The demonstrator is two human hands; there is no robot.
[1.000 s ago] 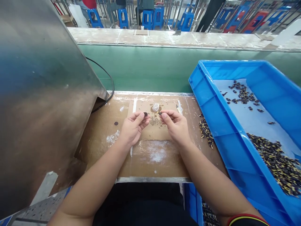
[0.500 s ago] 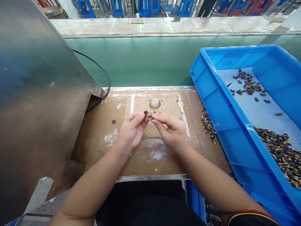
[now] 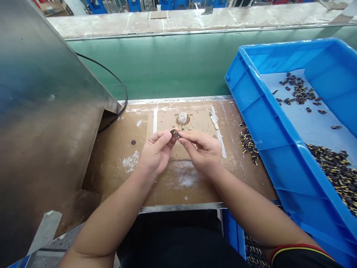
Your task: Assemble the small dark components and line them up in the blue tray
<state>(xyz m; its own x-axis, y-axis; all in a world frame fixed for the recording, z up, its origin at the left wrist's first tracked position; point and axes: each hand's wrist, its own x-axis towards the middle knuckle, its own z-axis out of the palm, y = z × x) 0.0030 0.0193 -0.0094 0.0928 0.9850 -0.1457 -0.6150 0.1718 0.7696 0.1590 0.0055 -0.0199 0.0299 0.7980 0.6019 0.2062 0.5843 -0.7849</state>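
My left hand [image 3: 155,152] pinches a small dark piece [image 3: 172,131] between thumb and fingers. With thumb and forefinger, my right hand [image 3: 205,152] grips a small black-and-yellow piece [image 3: 177,135]. The two pieces meet between my fingertips; their exact kind is too small to make out. Just beyond the hands, a small clear cup [image 3: 183,118] stands on a wet-looking patch of the cardboard sheet [image 3: 164,120]. To its right lies a pale-handled tool [image 3: 214,121] with a dark tip.
A large blue crate [image 3: 267,137] at the right holds many black-and-yellow pieces [image 3: 334,167]. More such pieces [image 3: 249,145] lie beside it. A dark disc [image 3: 133,142] rests left of my hands. A metal housing [image 3: 52,111] with a black cable [image 3: 118,79] stands at the left.
The black-and-yellow piece in my right hand has come up against the dark piece in my left. My head view has shifted slightly.
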